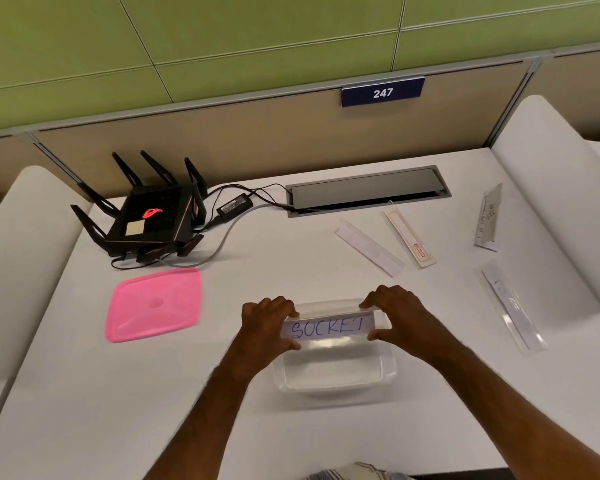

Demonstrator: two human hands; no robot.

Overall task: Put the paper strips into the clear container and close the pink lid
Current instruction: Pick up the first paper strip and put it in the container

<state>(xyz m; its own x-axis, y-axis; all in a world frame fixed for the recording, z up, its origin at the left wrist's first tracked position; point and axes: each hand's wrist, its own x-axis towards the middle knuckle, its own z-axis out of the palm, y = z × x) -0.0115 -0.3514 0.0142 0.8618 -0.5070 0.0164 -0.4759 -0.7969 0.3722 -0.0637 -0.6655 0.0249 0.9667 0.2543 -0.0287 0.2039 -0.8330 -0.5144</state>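
A clear container (333,379) stands open on the white desk in front of me. Over its far half I hold a paper strip (328,328) with "SOCKET" written on it in blue. My left hand (267,323) pinches its left end and my right hand (395,315) pinches its right end. The pink lid (155,303) lies flat on the desk to the left of the container. Several more strips lie to the right: a white strip (369,247), a red-printed strip (409,239), a handwritten strip (488,218) and a long clear-sleeved strip (511,303).
A black router (149,218) with antennas sits at the back left, its power adapter (234,205) and cables running to a grey cable hatch (368,190). White side panels (548,174) flank the desk. A partition with a "247" sign (382,92) stands behind.
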